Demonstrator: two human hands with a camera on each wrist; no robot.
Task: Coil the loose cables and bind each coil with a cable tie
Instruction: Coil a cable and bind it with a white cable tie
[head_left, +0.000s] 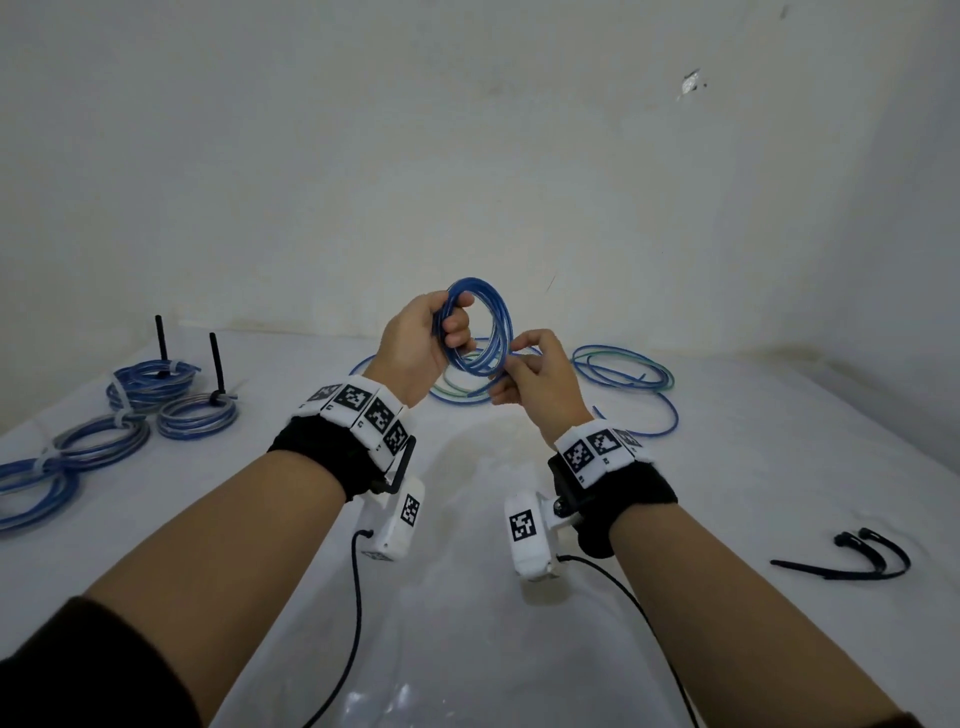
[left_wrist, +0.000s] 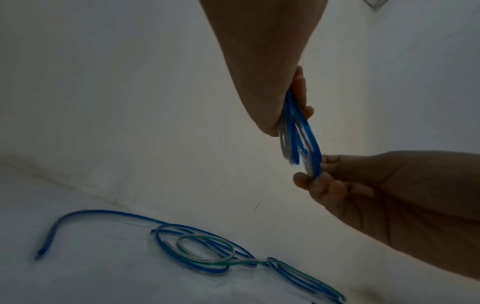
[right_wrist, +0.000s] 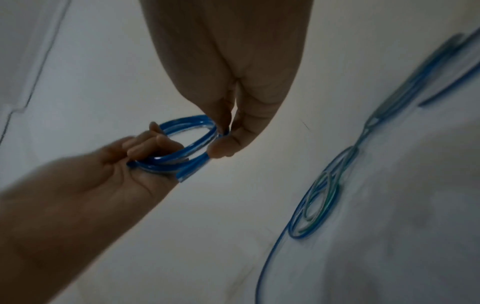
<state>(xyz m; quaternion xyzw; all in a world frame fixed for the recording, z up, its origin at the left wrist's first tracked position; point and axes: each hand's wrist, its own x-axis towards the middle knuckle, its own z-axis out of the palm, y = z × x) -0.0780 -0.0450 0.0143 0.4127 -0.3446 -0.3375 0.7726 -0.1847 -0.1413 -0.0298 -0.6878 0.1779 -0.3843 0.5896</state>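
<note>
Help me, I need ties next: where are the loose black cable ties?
In the head view, the black cable ties lie on the white table at far right, beside the right forearm.

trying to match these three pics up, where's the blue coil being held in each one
Head: the blue coil is at centre, held up between the left hand and right hand.
Left wrist: right of centre, seen edge-on, hanging below the left palm.
Right wrist: left of centre, a ring between both hands.
Shared landmark: the loose blue and green cables on the white table.
</note>
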